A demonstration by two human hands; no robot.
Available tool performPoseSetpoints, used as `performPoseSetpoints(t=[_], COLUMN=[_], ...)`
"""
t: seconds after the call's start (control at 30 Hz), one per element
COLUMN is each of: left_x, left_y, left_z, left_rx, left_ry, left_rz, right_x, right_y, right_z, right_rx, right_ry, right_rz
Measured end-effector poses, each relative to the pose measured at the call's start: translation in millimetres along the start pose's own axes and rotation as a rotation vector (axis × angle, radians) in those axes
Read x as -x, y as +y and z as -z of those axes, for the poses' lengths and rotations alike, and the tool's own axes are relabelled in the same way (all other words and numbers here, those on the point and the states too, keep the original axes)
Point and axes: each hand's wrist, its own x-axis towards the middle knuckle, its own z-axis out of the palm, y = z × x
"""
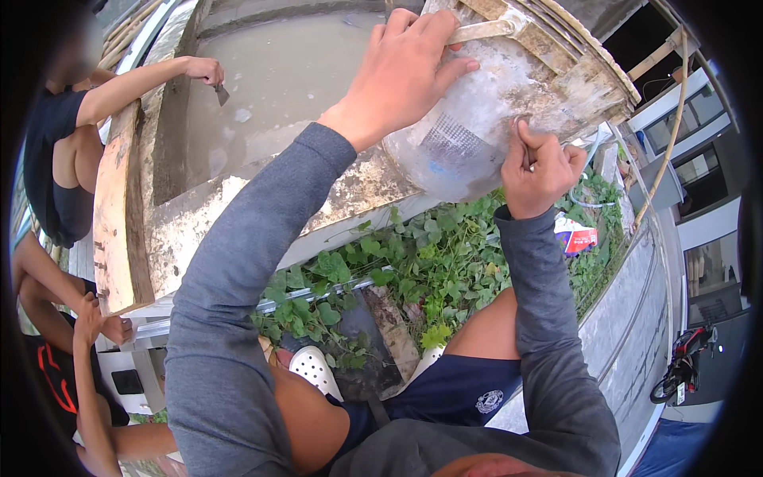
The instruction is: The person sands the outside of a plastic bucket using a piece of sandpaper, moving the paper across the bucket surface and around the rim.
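My left hand is bent over the far side of the work, its fingers closed around the end of a pale, dirty bar and its thumb stretched out. Below it a cloudy, smeared plastic sheet or bag with a mesh-like patch bulges over the wooden form's corner. My right hand is pinched at that plastic's right edge, next to the form's weathered boards. A small dark bit shows between its fingers, too hidden to name.
Wet grey cement fills the form at left. A person's hand holds a small trowel over it; another person sits lower left. Leafy plants and a red-white packet lie below. A motorcycle stands far right.
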Motion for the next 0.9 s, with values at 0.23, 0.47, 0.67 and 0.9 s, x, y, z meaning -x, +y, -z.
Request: performPoseSetpoints(t=[0.23, 0.47, 0.67, 0.9], left_x=[-2.9, -4.0, -2.5, -2.5], left_y=[1.1, 3.5, 2.5, 1.4], left_z=[4.5, 4.7, 5.0, 5.7], left_rx=[0.028, 0.027, 0.01, -0.004], left_ry=[-0.081, -0.049, -0.061, -0.044], left_rz=[0.033, 0.013, 0.022, 0.015], right_x=[-17.5, -20.3, -2.0, -8.7], right_y=[9.5, 9.0, 6.3, 5.0], right_z=[-4.4, 4.0, 0.3, -2.7], right_rx=[-0.073, 0.002, -0.002, 0.007], right_ry=[0.146, 0.075, 0.043, 0.064], right_rz=[-0.036, -0.042, -0.049, -0.053])
